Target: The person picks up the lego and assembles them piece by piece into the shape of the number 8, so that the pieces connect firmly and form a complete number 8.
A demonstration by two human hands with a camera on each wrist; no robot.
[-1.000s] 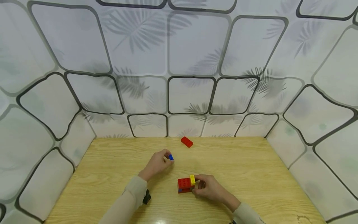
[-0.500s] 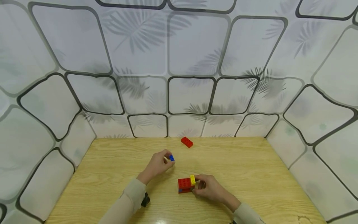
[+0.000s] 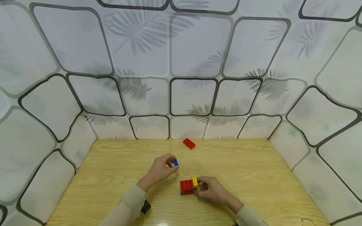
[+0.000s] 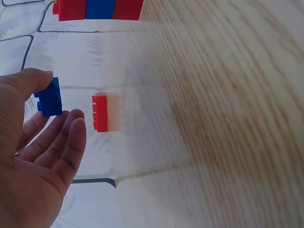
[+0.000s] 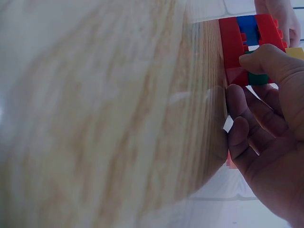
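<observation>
Between thumb and fingers my left hand (image 3: 160,169) pinches a small blue toy brick (image 3: 176,162), raised over the table. In the left wrist view the studs of this blue brick (image 4: 51,99) point left, toward the palm. My right hand (image 3: 213,189) grips the right end of a stacked brick block (image 3: 186,185) standing on the table. That block has red bricks at top and bottom, with a blue brick (image 5: 248,29) and a green brick (image 5: 258,79) between them. A yellow brick (image 3: 194,181) sits on top at its right end, beside my right fingers.
A loose red brick (image 3: 189,143) lies near the back edge of the wooden table (image 3: 240,163). Patterned fabric walls (image 3: 195,94) rise behind the table and at both sides. A black wrist device (image 3: 145,207) shows by the left sleeve.
My left hand has moved slightly right and toward me with the blue brick, nearer the stacked block. The right hand and the block have stayed in place.
</observation>
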